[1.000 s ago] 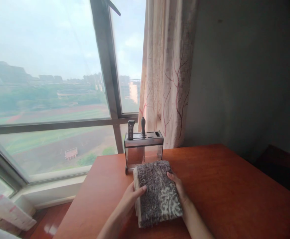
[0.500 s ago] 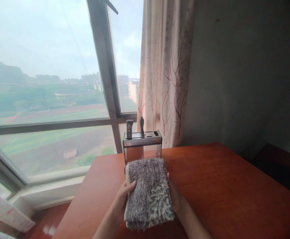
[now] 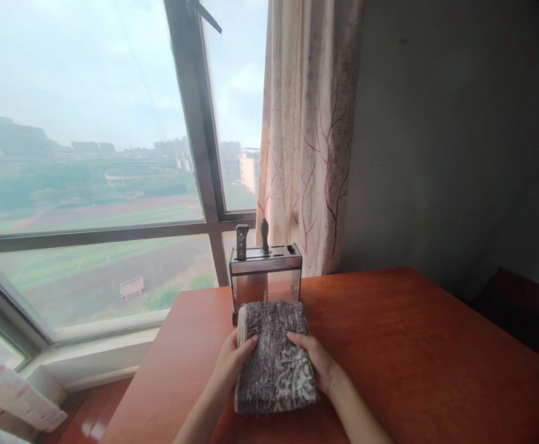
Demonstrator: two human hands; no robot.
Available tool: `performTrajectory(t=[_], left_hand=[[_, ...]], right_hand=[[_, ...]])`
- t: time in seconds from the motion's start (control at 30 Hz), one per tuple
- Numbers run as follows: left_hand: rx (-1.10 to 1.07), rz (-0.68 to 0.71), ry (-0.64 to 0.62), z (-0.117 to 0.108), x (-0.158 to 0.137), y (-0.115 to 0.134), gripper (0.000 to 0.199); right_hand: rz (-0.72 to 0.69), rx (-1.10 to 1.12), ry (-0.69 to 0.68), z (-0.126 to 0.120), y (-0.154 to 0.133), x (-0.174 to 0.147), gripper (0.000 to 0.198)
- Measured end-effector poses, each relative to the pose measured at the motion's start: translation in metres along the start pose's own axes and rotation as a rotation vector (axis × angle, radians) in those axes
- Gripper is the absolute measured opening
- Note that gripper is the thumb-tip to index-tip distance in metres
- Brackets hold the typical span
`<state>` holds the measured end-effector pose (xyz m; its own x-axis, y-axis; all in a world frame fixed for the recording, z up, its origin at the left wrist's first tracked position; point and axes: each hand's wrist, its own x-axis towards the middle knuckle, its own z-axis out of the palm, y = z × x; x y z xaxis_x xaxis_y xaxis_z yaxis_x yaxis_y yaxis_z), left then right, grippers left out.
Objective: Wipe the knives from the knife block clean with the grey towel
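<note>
A folded, shaggy grey-and-white cloth [image 3: 274,364], like a small mat or thick towel, is held between my two hands over the table. My left hand [image 3: 233,359] grips its left side, thumb lying on the top face and the other fingers hidden beneath or behind. On the right side, my right hand [image 3: 318,361] grips it too, its thumb pressed on the top face. Just behind the cloth stands a knife block [image 3: 266,266] with clear sides and two dark handles sticking up; the cloth covers its lower part.
The reddish-brown wooden table [image 3: 403,364] stretches to the right and back. Beyond its left edge is a window with a dark frame [image 3: 158,231] and a sill. A patterned curtain [image 3: 311,135] hangs behind the knife block, beside a dark wall [image 3: 436,148].
My right thumb has come over onto the top face of the cloth, where before the hand was at its side edge. The cloth's far edge sits slightly lower in view.
</note>
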<state>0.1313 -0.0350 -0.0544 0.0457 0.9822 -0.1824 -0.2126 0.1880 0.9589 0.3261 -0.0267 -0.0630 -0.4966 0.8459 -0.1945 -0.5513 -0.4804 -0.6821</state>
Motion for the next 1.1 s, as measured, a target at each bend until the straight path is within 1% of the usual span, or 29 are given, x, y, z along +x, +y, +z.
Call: performTrajectory(t=[0.13,0.33,0.47,0.57,0.67,0.73,0.77,0.87,0.97,1.1], left_hand=[[0.214,0.169,0.109,-0.004,0.003,0.001,0.044],[0.491,0.434,0.329,-0.01,0.008,0.009,0.043],[0.612,0.567,0.437,-0.015,0.016,0.029,0.038],[0.64,0.678,0.51,-0.015,0.024,0.057,0.038],[0.618,0.789,0.511,-0.009,0.036,0.094,0.037],[0.577,0.854,0.486,-0.004,0.047,0.121,0.039],[0.549,0.874,0.472,-0.001,0.053,0.133,0.041],[0.487,0.871,0.431,0.006,0.074,0.162,0.044],[0.496,0.837,0.328,0.011,0.092,0.178,0.045],[0.48,0.774,0.2,0.017,0.103,0.184,0.036]], right_hand=[[0.011,0.037,-0.001,-0.004,0.003,0.004,0.031],[0.081,0.111,-0.024,-0.009,0.006,0.008,0.028],[0.051,0.104,0.033,-0.012,0.01,0.014,0.026],[0.047,0.068,0.089,-0.014,0.013,0.018,0.023],[0.036,0.035,0.121,-0.015,0.013,0.02,0.022],[0.022,0.024,0.127,-0.014,0.013,0.019,0.022],[0.017,0.022,0.128,-0.013,0.013,0.019,0.022],[0.007,0.025,0.117,-0.011,0.013,0.018,0.024],[-0.002,0.023,0.109,-0.011,0.013,0.017,0.025],[-0.014,0.012,0.117,-0.01,0.012,0.017,0.027]])
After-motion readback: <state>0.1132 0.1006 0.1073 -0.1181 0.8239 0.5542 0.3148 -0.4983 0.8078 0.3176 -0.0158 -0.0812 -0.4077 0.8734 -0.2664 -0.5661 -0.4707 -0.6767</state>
